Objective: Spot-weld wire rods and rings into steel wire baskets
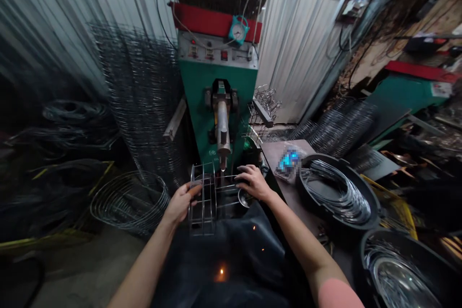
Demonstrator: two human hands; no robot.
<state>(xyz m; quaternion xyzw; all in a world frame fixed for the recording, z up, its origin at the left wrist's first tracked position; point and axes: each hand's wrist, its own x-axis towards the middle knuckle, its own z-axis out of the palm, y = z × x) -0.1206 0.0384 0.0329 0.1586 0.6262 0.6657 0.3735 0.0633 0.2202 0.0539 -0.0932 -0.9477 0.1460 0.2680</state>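
A wire frame (203,202) of thin metal rods is held in front of a green machine (195,82), beneath the tip of its metal electrode arm (223,130). My left hand (180,202) is closed around the frame's left side, with an orange-brown piece (195,190) at its fingers. On the right, my right hand (252,182) has its fingers curled at the ends of the rods that stick out of the frame. A small round metal piece (245,198) shows just below that hand. Orange sparks (221,272) glow over the dark apron (238,245).
Black tubs (375,211) with wire rings stand to the right, beside a small table (270,150) holding a plastic bag. Left are wire hoops (126,202) and a tall stack of wire racks (133,91). Another green machine (407,91) stands at the far right.
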